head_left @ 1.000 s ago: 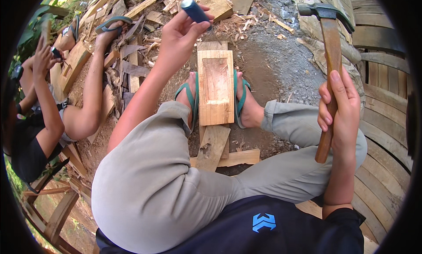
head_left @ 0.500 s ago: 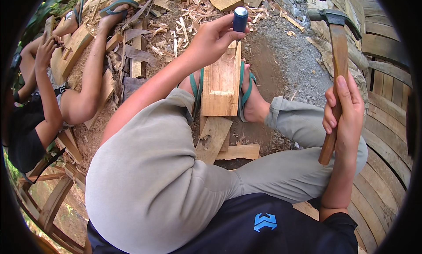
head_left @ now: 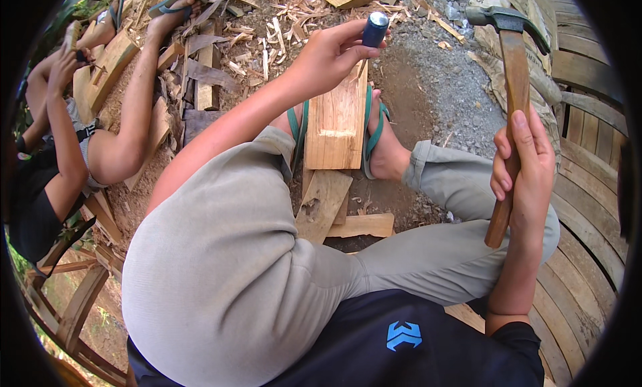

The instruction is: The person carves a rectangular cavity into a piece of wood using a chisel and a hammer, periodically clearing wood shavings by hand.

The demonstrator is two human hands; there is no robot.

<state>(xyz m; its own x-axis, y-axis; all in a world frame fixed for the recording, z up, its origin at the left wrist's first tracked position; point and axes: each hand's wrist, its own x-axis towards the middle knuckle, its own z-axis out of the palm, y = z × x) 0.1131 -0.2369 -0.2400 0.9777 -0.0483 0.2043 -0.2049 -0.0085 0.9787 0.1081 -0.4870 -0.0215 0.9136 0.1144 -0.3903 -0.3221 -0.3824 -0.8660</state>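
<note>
My left hand [head_left: 326,60] is closed round the blue handle of a chisel [head_left: 376,30], which leans to the right over the far part of a wooden block [head_left: 334,151]. Most of its blade is hidden by my fingers; the lower end meets or hovers at the wood, I cannot tell which. The block lies between my sandalled feet and has a shallow cut recess on top near its closer end. In my right hand [head_left: 527,163] a claw hammer [head_left: 515,72] is gripped by its wooden handle, head up, well to the right of the block.
Wood offcuts [head_left: 324,206] lie under and in front of the block. Shavings [head_left: 277,36] and gravel [head_left: 445,86] cover the ground beyond. At left, another person [head_left: 67,153] sits with hands at another timber [head_left: 114,69]. A curved slatted wooden structure [head_left: 582,206] borders the right side.
The chisel's handle has tipped to the right. My right hand and the hammer have stayed almost still. The other person's hands have shifted slightly.
</note>
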